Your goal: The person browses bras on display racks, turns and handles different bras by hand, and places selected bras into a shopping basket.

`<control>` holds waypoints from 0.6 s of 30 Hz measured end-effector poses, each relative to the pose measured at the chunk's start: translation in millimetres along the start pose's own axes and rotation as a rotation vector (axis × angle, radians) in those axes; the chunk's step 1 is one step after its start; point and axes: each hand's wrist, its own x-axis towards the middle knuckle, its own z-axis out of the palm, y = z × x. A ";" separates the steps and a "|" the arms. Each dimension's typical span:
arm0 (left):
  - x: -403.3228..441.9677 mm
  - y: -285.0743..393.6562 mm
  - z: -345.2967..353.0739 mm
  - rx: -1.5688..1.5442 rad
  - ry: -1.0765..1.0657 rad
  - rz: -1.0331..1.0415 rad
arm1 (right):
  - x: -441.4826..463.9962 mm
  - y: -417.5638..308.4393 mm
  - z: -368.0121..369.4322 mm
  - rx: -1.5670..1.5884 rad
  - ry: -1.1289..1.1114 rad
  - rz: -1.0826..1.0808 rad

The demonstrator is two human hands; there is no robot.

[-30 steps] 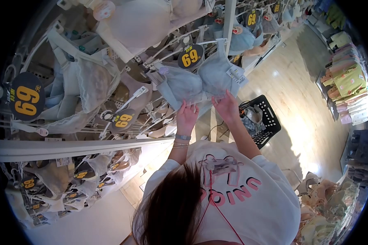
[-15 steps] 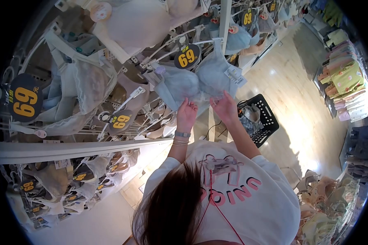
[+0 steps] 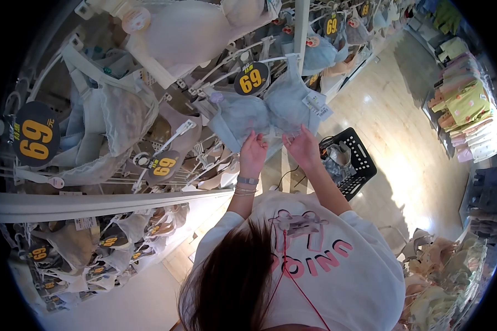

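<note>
A light blue bra (image 3: 292, 105) hangs from the rack in front of me, its two cups facing me. My left hand (image 3: 253, 154) is closed at the lower edge of the left cup, fingers curled onto the fabric. At the lower edge of the right cup, my right hand (image 3: 302, 149) grips the band the same way. Some fingertips are hidden behind the cloth. A white paper tag (image 3: 317, 105) dangles at the bra's right side, and a round black price sign (image 3: 251, 78) marked 69 sits above the cups.
Racks of pale bras (image 3: 113, 110) fill the left, with more on a lower shelf (image 3: 74, 243). A black basket (image 3: 361, 160) holding garments stands on the floor beyond my right arm. Folded clothes (image 3: 469, 110) line the far right, and more bras (image 3: 442, 281) hang at lower right.
Both hands stay at the bra's lower edge with only a slight shift. The fabric of the right cup looks smoother, and the tag has swung a little.
</note>
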 end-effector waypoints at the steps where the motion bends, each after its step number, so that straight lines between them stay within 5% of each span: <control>1: 1.8 -0.6 -2.6 0.021 -0.009 0.005 | 0.6 -0.1 -2.4 0.005 -0.002 0.003; 18: 1.7 7.4 -11.1 0.060 0.014 0.006 | 2.1 -1.7 -8.0 0.047 0.027 -0.011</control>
